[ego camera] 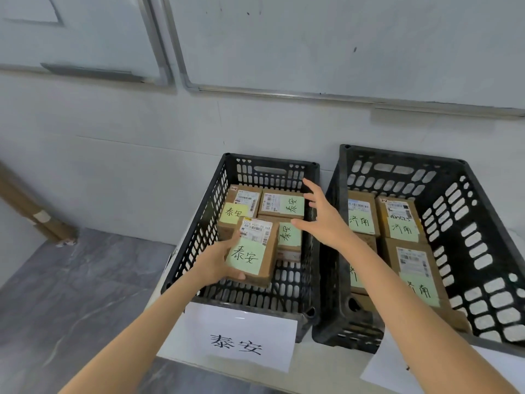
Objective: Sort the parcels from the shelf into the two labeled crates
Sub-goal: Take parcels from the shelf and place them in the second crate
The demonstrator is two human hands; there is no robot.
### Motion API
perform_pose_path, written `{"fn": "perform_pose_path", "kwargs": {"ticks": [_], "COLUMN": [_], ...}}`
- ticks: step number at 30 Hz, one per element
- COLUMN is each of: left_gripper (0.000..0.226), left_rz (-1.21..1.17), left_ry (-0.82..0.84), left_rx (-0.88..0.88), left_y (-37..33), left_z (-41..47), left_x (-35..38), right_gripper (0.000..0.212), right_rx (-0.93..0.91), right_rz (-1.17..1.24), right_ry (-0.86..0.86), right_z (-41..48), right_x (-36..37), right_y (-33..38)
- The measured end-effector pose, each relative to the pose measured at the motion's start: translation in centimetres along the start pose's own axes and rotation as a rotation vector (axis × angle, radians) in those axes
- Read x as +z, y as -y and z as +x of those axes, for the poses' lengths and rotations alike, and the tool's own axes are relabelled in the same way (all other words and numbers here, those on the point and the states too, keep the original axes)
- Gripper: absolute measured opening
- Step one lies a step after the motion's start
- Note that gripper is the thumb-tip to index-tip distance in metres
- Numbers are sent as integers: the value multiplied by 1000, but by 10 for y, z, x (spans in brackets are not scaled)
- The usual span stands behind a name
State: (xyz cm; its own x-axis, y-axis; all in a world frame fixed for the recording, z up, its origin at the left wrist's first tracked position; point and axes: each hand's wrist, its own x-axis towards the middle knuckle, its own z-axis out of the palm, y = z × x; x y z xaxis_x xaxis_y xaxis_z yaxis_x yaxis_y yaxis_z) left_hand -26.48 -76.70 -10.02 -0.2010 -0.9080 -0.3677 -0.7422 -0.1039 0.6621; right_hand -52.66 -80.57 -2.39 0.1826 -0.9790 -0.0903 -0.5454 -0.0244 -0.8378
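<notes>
My left hand (217,261) grips a small brown cardboard parcel (255,251) with a green note and a white shipping label, held inside the left black crate (196,234). Three similar parcels (279,207) with green or yellow notes lie deeper in that crate. My right hand (321,216) hovers open over the crate's right wall, fingers spread, touching nothing. The right black crate (468,223) holds several brown parcels (403,220) with green notes. A white paper sign (235,335) with handwritten characters hangs on the left crate's front.
Both crates stand side by side against a white wall below a whiteboard (341,44). Another white paper (389,368) lies at the front of the right crate. Grey marbled floor (71,294) lies to the left, with a brown wooden strip (34,211) leaning on the wall.
</notes>
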Motion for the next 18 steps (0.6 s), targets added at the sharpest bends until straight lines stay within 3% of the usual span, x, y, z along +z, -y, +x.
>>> {"fn": "perform_pose_path", "kwargs": {"ticks": [7, 10, 13, 18], "left_gripper": [103, 90, 93, 63], "left_rz": [34, 119, 213, 363], "left_ry": [151, 217, 263, 332], "left_rx": [-103, -84, -71, -63], "left_y": [11, 12, 10, 12], "left_z": [6, 10, 15, 30], "left_x": [21, 26, 30, 37], "right_gripper": [90, 89, 88, 85], "right_rx": [0, 0, -10, -34], "right_rz": [-5, -7, -14, -33], "right_ry": [-5, -2, 6, 21], "right_z": [-2, -6, -9, -13], "right_x": [-1, -2, -1, 1], "right_y": [-8, -10, -11, -12]}}
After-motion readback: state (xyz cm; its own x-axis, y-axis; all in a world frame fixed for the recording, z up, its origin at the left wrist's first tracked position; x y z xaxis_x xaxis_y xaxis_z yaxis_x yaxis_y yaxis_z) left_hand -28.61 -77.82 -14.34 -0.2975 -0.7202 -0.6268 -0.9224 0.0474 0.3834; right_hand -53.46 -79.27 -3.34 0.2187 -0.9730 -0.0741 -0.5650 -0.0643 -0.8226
